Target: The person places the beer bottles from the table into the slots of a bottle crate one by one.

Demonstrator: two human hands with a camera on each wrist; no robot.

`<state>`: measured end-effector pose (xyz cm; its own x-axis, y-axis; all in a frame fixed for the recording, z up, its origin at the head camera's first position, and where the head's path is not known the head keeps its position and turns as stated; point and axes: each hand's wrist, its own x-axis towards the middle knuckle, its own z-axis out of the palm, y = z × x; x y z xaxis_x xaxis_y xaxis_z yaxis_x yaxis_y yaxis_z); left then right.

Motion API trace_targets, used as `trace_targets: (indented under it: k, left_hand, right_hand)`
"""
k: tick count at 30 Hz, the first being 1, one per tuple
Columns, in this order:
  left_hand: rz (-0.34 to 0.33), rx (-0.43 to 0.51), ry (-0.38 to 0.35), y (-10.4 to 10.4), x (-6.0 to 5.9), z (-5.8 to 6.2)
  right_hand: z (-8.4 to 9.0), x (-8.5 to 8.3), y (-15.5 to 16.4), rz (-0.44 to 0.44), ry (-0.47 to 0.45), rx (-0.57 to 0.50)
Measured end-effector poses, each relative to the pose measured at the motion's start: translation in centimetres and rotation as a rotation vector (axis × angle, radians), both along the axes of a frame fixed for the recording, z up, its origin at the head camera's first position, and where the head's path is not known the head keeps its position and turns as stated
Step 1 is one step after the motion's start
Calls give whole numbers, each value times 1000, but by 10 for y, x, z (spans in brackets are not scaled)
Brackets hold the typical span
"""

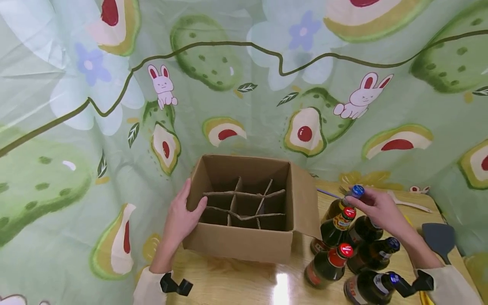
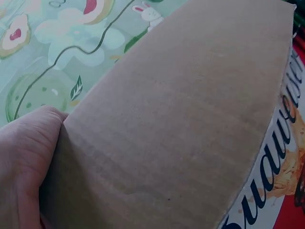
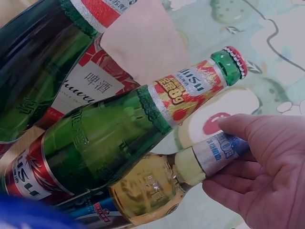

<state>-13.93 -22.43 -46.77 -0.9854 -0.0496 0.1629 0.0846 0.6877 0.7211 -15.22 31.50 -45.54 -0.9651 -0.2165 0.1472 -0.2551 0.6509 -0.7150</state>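
Brown cardboard makes the box [image 1: 236, 248], which stands on the worktop [image 1: 217, 277], its open top framed by four upright walls. Its right flap [image 1: 305, 197] leans outward, and the near corner of that flap ends just beside the bottles, leaving only a narrow gap there. A wider stretch of pale wood runs along the near side of the box; on the far side, the patterned cloth [image 1: 248, 101] rises close behind. The worktop's right edge passes near a dark spatula [image 1: 438, 237].

The left hand [image 1: 184, 216] grips the box's left wall, thumb over the rim. The right hand [image 1: 375, 207] pinches the neck of a blue-capped bottle [image 3: 147, 188] at the far end of the group, right of the box.

That bottle is clear glass with a yellowish cast, a silver-and-blue neck label and a blue body label, partly hidden by a green bottle [image 3: 109, 138] with a red cap and red-gold neck label. Thin cardboard dividers [image 1: 234, 193] cross inside the box, slightly bent, forming compartments. Nearer stand another red-capped bottle [image 1: 324, 269] and dark bottles with blue caps.
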Motion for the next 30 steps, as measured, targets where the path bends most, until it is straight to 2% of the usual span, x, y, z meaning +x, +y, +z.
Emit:
trace_targets:
  k: [4, 8, 18, 20, 25, 30]
  left_hand:
    - [-18, -16, -24, -4, -7, 1]
    - [-37, -59, -52, -7, -7, 2]
    - [-62, -60, -18, -7, -9, 6]
    - [-65, -59, -18, -7, -9, 6]
    - [-87, -56, -18, -6, -9, 4]
    - [-112, -67, -23, -5, -9, 2]
  right_hand:
    - [1, -5, -3, 25, -38, -16]
    - [0, -8, -4, 32, -83, -28]
    - [6, -12, -9, -30, -231, -89]
    - [4, -12, -9, -35, -222, -120]
    - [-8, -8, -6, -17, -116, -201]
    - [-14, -4, -5, -55, -36, -180]
